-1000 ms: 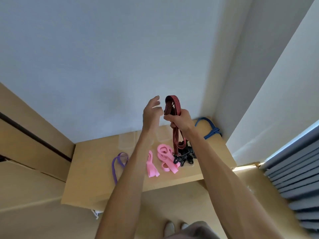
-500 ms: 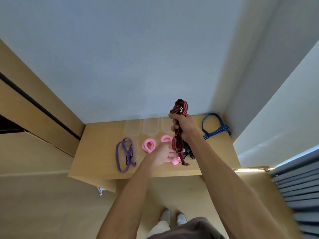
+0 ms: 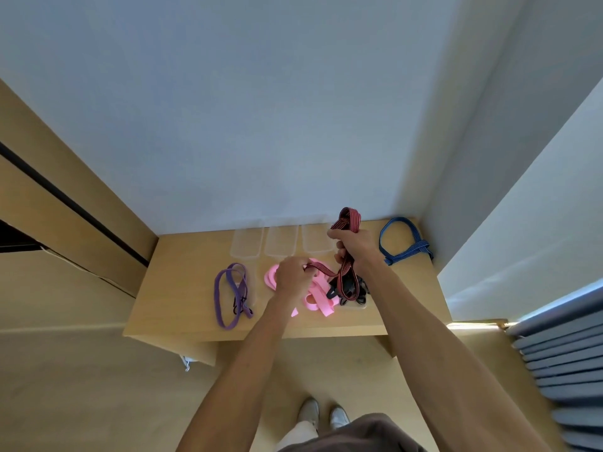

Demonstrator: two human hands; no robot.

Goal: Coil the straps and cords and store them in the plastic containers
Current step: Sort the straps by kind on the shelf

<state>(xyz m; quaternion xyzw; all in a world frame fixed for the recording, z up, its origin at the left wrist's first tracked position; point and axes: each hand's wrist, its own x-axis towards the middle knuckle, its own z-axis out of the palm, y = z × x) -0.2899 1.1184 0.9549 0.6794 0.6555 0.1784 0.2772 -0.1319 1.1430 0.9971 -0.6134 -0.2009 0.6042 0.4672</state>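
Note:
My right hand (image 3: 354,247) grips a folded bundle of red-and-black striped cord (image 3: 346,220) above the wooden shelf (image 3: 182,288). My left hand (image 3: 292,277) pinches a loose length of the same cord over the pink straps (image 3: 318,295). Black hooks or clips (image 3: 350,288) hang at the cord's lower end. A purple strap (image 3: 228,293) lies at the left, and a blue striped cord (image 3: 403,243) lies at the right. Three clear plastic containers (image 3: 280,241) stand in a row against the wall.
The shelf sits in a corner, with a wall behind and another at the right. Wooden panels run along the left. A grey slatted blind (image 3: 564,370) hangs at the lower right. Wooden floor and my feet (image 3: 321,414) lie below.
The view has tilted down. My left hand dropped from beside the raised bundle to the pink straps and took hold of a loose cord length. My right hand lowered the bundle.

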